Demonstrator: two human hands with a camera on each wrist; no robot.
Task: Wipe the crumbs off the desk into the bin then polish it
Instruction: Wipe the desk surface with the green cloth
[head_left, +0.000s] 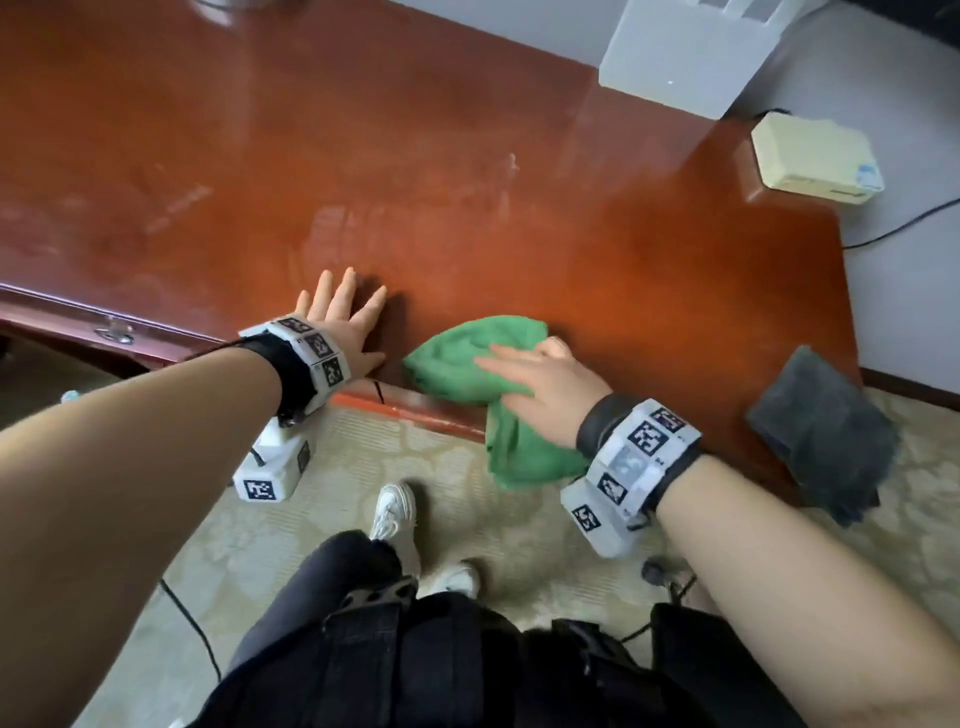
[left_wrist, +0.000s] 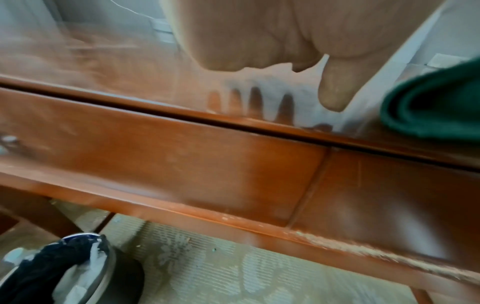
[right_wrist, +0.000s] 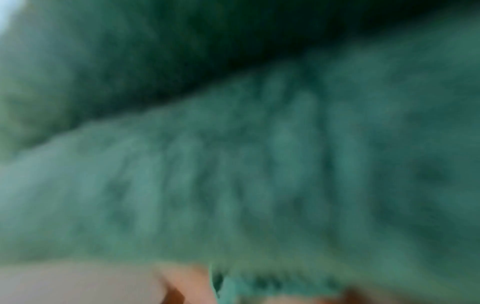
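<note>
The glossy red-brown desk (head_left: 467, 182) fills the head view. My left hand (head_left: 345, 312) lies flat on it near the front edge, fingers straight and spread; the left wrist view shows the palm (left_wrist: 259, 41) and its reflection in the desktop. Just to its right, my right hand (head_left: 524, 382) grips a bunched green cloth (head_left: 457, 353) at the desk's edge, thumb on the far side, and part of the cloth hangs over the edge. Blurred green cloth (right_wrist: 233, 164) fills the right wrist view. A bin (left_wrist: 78, 267) with a black liner stands on the floor under the desk.
A folded dark grey cloth (head_left: 826, 436) lies over the desk's front right corner. At the far right are a cream box (head_left: 815, 156) and a white box (head_left: 691, 57). A drawer front (left_wrist: 155, 154) lies below the desktop. My feet stand on pale patterned carpet (head_left: 467, 519).
</note>
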